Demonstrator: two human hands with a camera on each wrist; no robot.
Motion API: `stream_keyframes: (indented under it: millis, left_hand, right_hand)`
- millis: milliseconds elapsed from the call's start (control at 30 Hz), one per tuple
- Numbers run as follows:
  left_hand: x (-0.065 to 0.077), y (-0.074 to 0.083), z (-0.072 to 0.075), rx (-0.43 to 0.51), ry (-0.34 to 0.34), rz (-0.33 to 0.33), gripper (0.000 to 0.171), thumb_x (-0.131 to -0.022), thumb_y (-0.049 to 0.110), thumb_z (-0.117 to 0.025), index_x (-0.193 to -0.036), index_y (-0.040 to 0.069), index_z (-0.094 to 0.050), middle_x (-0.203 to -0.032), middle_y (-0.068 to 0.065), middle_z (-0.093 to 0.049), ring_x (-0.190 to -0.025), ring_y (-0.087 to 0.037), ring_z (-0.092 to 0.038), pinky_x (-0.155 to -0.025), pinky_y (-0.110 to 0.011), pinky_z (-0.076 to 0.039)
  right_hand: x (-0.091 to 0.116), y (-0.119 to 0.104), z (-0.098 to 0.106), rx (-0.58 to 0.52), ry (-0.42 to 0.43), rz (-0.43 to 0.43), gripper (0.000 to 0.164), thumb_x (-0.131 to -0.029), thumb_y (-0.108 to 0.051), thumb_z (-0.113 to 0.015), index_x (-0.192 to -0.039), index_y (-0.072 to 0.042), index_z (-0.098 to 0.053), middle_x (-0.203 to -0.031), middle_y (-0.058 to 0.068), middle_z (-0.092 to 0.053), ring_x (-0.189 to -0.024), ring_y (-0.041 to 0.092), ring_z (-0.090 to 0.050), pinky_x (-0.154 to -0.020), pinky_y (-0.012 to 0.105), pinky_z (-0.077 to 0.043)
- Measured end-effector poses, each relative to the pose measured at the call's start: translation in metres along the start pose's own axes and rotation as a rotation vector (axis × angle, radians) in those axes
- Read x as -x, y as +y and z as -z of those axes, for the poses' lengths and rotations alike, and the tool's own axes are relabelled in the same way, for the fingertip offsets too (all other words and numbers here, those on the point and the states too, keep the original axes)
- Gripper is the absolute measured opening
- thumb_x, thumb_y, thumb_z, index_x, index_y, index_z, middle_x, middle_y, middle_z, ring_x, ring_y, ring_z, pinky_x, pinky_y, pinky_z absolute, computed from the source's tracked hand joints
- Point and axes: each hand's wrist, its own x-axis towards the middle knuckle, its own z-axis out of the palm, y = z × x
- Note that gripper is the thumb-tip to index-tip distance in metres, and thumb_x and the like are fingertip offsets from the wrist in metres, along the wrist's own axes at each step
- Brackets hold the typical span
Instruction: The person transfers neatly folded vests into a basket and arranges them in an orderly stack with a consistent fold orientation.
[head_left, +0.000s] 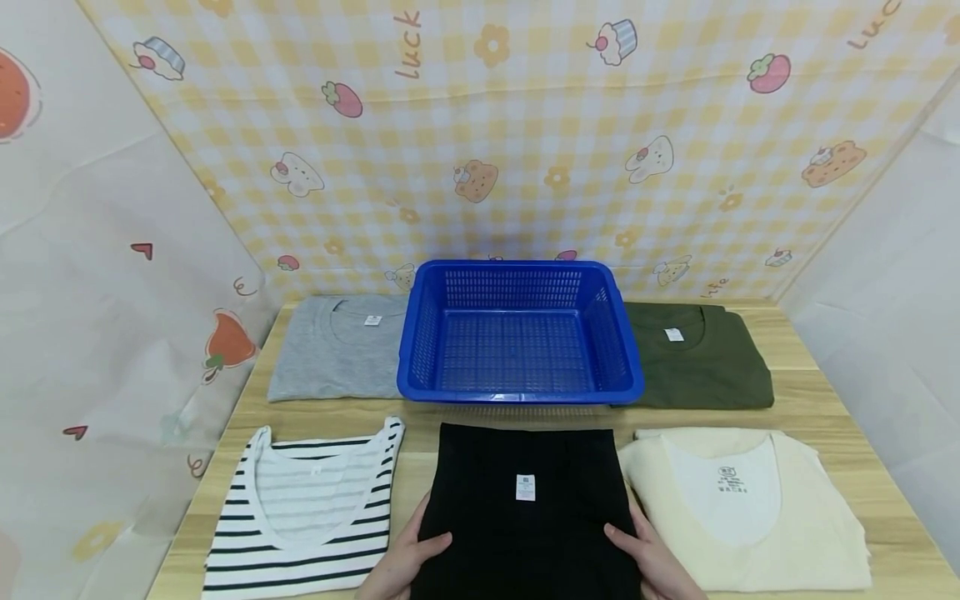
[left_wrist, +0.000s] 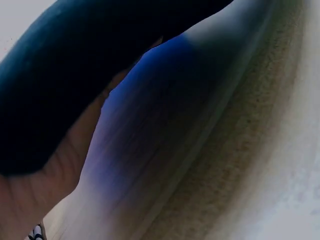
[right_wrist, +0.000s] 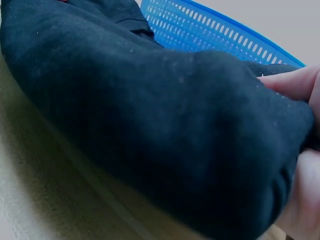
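Note:
Both hands hold a folded black garment (head_left: pixel 525 533) with a white label near its top edge. My left hand (head_left: pixel 405 557) grips its left side, thumb on top and fingers beneath. On the opposite side my right hand (head_left: pixel 648 557) grips it the same way. In the left wrist view the garment's dark underside (left_wrist: pixel 85 75) lies over the hand, raised off the wooden table (left_wrist: pixel 165 165). The right wrist view shows the black cloth (right_wrist: pixel 165 130) bulging between thumb and fingers. Just beyond the garment stands a blue plastic basket (head_left: pixel 517 398), with nothing in it.
Left of the garment lies a striped shirt (head_left: pixel 300 567); to its right is a cream shirt (head_left: pixel 810 533). A grey shirt (head_left: pixel 315 358) and a dark green shirt (head_left: pixel 720 375) flank the basket, partly behind it. A patterned cloth (head_left: pixel 525 167) hangs at the back.

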Motion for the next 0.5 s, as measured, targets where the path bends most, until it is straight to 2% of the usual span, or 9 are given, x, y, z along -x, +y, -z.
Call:
stream_keyframes:
  millis: [233,400,500]
  left_hand:
    - [0.006,0.008,-0.003,0.023,0.017,0.041,0.082,-0.092,0.012,-0.05,-0.144,0.01,0.013,-0.147,-0.025,-0.01,-0.121,-0.022,-0.041,-0.098,-0.042,-0.038]
    - [0.01,0.012,-0.007,-0.018,0.027,0.032,0.083,-0.092,0.015,-0.051,-0.144,0.009,0.013,-0.147,-0.026,-0.007,-0.122,-0.023,-0.04,-0.098,-0.042,-0.038]
    - [0.012,0.016,-0.009,-0.063,0.046,0.037,0.083,-0.092,0.017,-0.052,-0.144,0.008,0.012,-0.147,-0.027,-0.005,-0.124,-0.026,-0.037,-0.098,-0.043,-0.037]
  right_hand:
    - [0.006,-0.009,-0.002,0.058,-0.012,-0.006,0.077,-0.097,-0.019,-0.041,-0.141,-0.015,0.023,-0.147,0.019,0.022,-0.113,-0.01,-0.034,-0.092,0.022,-0.037]
    - [0.011,-0.016,-0.004,0.074,-0.04,0.043,0.076,-0.097,-0.015,-0.039,-0.141,-0.011,0.022,-0.146,0.02,0.024,-0.104,-0.022,-0.034,-0.089,0.015,-0.037]
    - [0.012,-0.018,-0.005,0.078,-0.068,0.072,0.074,-0.098,-0.013,-0.038,-0.141,-0.011,0.022,-0.145,0.02,0.024,-0.106,-0.021,-0.034,-0.089,0.014,-0.037]
